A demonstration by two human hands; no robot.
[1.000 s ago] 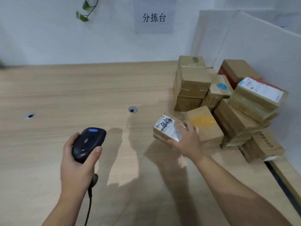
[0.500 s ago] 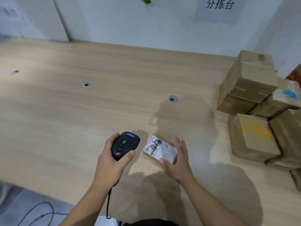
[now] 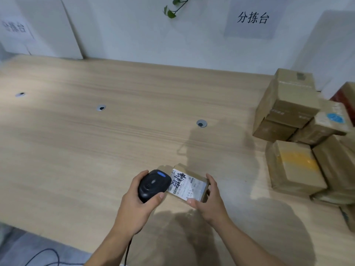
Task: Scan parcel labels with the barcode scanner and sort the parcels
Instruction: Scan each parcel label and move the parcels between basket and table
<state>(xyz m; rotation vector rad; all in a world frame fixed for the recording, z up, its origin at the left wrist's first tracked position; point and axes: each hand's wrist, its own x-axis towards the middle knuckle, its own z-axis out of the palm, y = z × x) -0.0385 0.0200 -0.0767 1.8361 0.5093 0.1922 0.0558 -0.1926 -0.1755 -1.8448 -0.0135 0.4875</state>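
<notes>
Left grip [image 3: 138, 206] clamped on black scanner [image 3: 153, 184], right grip [image 3: 209, 202] curled round small parcel [image 3: 194, 174] on pale wooden bench [image 3: 96, 150]: scanner has just closed in over the label [image 3: 184, 186], so a scan looks imminent; unsorted boxes [image 3: 292, 116] piled at right, white wall with sign [image 3: 252, 18] behind.

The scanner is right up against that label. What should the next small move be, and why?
Probably pull the trigger while keeping the parcel steady. The left hand grips the barcode scanner, whose head sits at the edge of the white label, which faces up on the small parcel. The right hand pinches that parcel.
</notes>
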